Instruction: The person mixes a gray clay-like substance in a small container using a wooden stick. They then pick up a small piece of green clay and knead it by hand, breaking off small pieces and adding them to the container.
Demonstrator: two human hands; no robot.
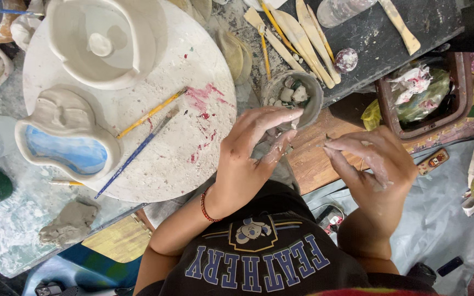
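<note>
My left hand (250,156), smeared with pale clay and with a red string at the wrist, reaches up to the rim of a small grey bowl (309,112) that holds several clay bits. Its fingertips pinch a small bit of clay. My right hand (377,164), also coated in clay, hovers to the right above a wooden board (314,159), its fingers pressed together and pointing left; nothing shows between them. The two hands are a short gap apart.
A round white board (204,66) carries a white clay dish (102,44), a blue-lined dish (67,142), a yellow brush (152,113) and a blue brush (135,153). Wooden modelling tools (303,38) lie behind the bowl. A brown bin (388,104) stands right; a grey clay lump (71,222) lies lower left.
</note>
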